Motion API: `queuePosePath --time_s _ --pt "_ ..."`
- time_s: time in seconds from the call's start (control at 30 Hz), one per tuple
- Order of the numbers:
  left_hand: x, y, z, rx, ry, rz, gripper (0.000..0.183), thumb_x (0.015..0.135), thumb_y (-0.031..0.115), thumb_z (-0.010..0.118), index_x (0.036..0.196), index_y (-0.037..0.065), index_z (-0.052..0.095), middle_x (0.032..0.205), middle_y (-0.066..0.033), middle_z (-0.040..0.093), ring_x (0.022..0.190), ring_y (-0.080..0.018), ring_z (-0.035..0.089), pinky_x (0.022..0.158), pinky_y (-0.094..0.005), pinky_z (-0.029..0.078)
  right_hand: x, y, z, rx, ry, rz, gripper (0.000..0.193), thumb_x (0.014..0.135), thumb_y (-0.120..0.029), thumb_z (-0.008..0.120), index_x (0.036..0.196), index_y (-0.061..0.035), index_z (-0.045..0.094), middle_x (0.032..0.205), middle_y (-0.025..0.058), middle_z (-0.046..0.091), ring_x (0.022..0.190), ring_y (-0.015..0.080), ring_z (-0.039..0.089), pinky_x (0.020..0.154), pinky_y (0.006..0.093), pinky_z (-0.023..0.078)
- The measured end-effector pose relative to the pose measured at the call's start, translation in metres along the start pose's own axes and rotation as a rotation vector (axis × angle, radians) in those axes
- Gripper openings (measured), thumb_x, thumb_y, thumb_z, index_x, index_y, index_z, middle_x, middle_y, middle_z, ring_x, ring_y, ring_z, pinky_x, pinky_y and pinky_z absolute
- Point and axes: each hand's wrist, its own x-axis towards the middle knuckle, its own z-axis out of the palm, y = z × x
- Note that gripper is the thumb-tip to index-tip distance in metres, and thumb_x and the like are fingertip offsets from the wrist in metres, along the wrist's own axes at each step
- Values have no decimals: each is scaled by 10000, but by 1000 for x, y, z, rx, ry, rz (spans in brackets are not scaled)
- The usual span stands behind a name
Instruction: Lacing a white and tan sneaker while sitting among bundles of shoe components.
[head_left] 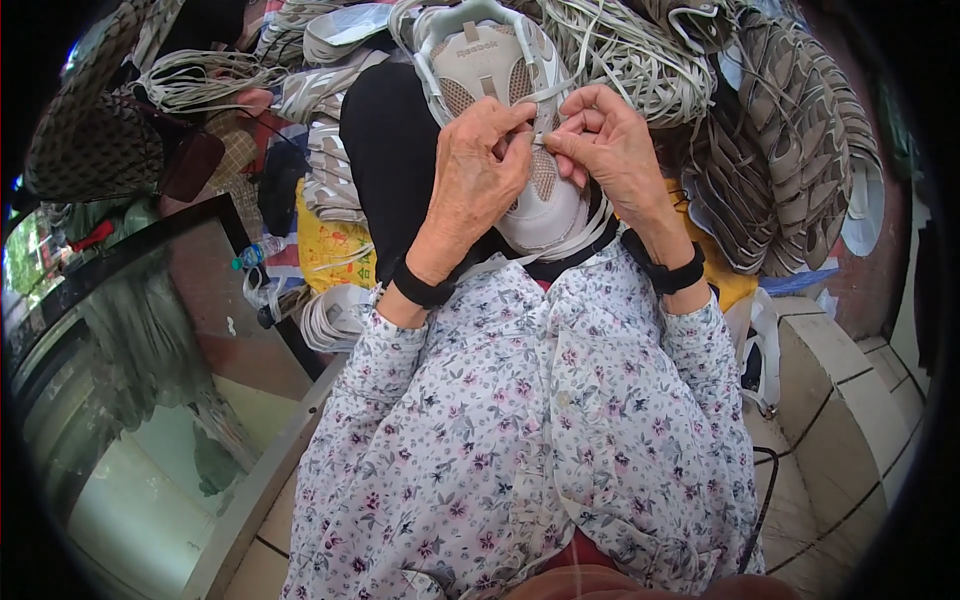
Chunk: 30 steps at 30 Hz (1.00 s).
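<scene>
A beige and white shoe upper [545, 222] with mesh panels lies on my lap, its rounded toe toward me and its padded tongue [480, 68] farther away. My left hand [468, 175] is closed over the upper's left side, thumb and forefinger bent in at the lacing edge. From the right, my right hand [612, 150] pinches a pale shoelace [552, 92] with thumb and forefinger close to the middle of the upper. The fingertips of both hands nearly meet there, and they partly hide the eyelets. Each wrist wears a black band.
Bundles of pale laces [635, 65] lie beyond the shoe upper, with another bundle [205, 80] at far left. Stacked brown and beige shoe uppers [790, 160] rise at right. A glass-panelled frame [150, 340] stands at left, a tiled ledge [840, 400] at right.
</scene>
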Motion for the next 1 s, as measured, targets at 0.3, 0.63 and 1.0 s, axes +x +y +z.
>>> queuePosePath --time_s 0.3,0.63,1.0 --pt "1 7 5 25 58 70 218 828 -26 642 1030 -15 724 742 -114 566 616 -239 574 593 -349 456 6 -18 5 -617 -101 -406 145 859 43 688 939 -9 580 703 30 649 552 78 621 465 220 468" --pt "1 9 8 41 79 109 220 828 -40 614 1025 -18 710 766 -140 560 684 -307 603 632 -389 473 2 -21 12 -772 -3 -571 106 857 52 668 917 7 593 665 16 621 530 75 602 476 240 462" --pt "-1 6 12 69 120 140 219 879 -31 639 1077 -5 727 768 -84 589 587 -171 545 547 -291 430 -8 -16 18 -604 90 -288 149 871 40 687 925 -10 558 732 36 631 523 68 593 443 213 428"
